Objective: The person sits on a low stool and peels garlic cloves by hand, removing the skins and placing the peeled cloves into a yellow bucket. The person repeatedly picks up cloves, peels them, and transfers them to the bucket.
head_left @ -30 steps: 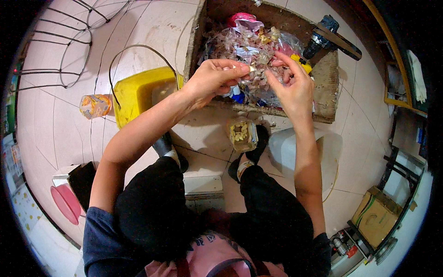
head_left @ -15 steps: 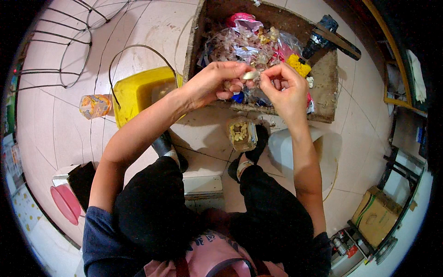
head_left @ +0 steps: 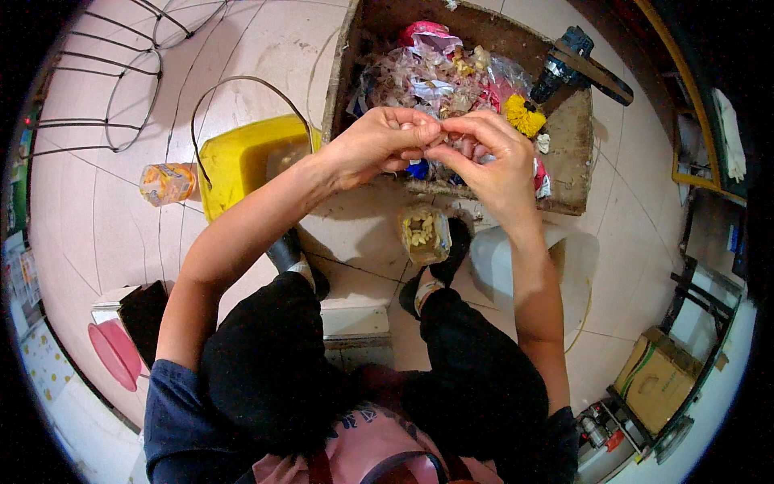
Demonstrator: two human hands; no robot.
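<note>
My left hand [head_left: 379, 145] and my right hand [head_left: 492, 161] meet fingertip to fingertip over the worn wooden box [head_left: 570, 181]. Both are pinched around a small pale clove, which the fingers now mostly hide. Papery pale skins [head_left: 446, 85] fill the box, mixed with pink, white and blue scraps and a yellow tufted thing [head_left: 524, 117]. Below my hands, a clear plastic container [head_left: 435, 250] holds several pale peeled cloves.
Left: yellow bucket [head_left: 230, 173], orange-labelled jar [head_left: 168, 184], wire rack [head_left: 105, 125], pink basin [head_left: 113, 355]. Right: translucent tub [head_left: 500, 266], cardboard box [head_left: 653, 371]. A dark power tool [head_left: 564, 64] rests at the wooden box's corner. My feet flank the floor between.
The pale clove showed between my fingertips half a second ago and is now covered. My right hand has closed in from the right, and its fingers have curled against my left ones.
</note>
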